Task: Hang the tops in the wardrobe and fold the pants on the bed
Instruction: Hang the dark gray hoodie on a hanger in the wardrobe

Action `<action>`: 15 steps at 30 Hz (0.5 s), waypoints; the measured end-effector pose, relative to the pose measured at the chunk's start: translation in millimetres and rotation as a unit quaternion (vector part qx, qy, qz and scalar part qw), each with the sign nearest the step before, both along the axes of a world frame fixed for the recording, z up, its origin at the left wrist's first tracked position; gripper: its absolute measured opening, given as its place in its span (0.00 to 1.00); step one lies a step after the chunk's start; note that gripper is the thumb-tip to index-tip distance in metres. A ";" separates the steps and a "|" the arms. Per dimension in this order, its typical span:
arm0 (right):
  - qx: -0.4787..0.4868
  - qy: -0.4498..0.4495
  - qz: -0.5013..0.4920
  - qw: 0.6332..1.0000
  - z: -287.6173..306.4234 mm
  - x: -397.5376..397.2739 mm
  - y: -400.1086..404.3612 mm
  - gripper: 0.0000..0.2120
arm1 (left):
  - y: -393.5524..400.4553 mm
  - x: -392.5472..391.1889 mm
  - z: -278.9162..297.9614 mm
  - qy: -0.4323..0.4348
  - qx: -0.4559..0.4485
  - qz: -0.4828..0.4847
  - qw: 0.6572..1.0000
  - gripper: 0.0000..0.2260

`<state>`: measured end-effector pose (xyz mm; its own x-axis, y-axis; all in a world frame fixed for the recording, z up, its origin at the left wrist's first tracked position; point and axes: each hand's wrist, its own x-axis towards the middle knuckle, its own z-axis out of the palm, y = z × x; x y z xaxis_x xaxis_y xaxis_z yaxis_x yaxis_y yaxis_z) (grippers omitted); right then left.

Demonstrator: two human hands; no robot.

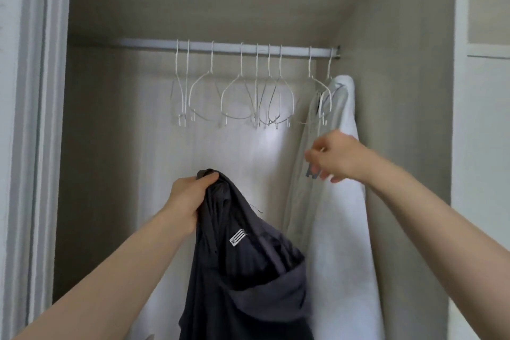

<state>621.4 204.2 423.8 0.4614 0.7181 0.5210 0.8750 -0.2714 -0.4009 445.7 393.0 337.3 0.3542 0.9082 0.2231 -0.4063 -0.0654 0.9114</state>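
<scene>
The left hand (187, 199) grips a bunched fold of a dark grey top (242, 265), its fingers curled tightly around the fabric at the garment's highest point. The top hangs down from that grip in front of the open wardrobe (400, 119), reaching the lower edge of the view, and a small white striped logo (238, 237) shows on its upper part.

The right hand (335, 159) is raised further right, at the front of a white garment (336, 201) that hangs from a hanger at the right end of the rail (220, 46). Its fingers are drawn together and seem to pinch the white cloth near a small grey mark, though motion blur keeps the exact hold from being clear.

The white rail runs across the wardrobe below the sloping ceiling. A row of bare white wire hangers (248, 96) hangs along it, from about the middle to the right end, some crowded together and overlapping. Pale fabric or a panel hangs behind the hangers at the back of the wardrobe. A white door frame (41, 119) stands at the left edge.
</scene>
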 end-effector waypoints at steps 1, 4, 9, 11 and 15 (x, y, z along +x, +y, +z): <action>0.069 -0.023 -0.009 0.997 15.6 2.3 3.2 0.12 | -0.5 2.4 2.2 0.005 0.010 -0.001 1.000 0.05; 0.211 -0.098 -0.055 0.971 56.3 10.5 14.7 0.10 | -0.7 7.1 9.3 0.029 0.043 0.004 0.999 0.06; 0.262 -0.146 -0.125 0.946 111.4 33.8 45.8 0.09 | 6.3 11.9 28.4 0.061 0.110 0.046 0.991 0.06; 0.229 -0.127 -0.156 0.952 126.6 48.9 59.2 0.15 | 9.8 12.6 34.4 0.081 0.131 0.064 0.986 0.07; 0.197 -0.072 -0.172 0.962 141.2 75.2 81.2 0.21 | 20.4 14.4 42.6 0.132 0.193 0.103 0.967 0.07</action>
<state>696.6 285.4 565.0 0.5399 0.2687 0.7977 0.8144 -0.4063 -0.4143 460.1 413.3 379.9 0.2657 0.8331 0.4851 -0.1044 -0.4753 0.8736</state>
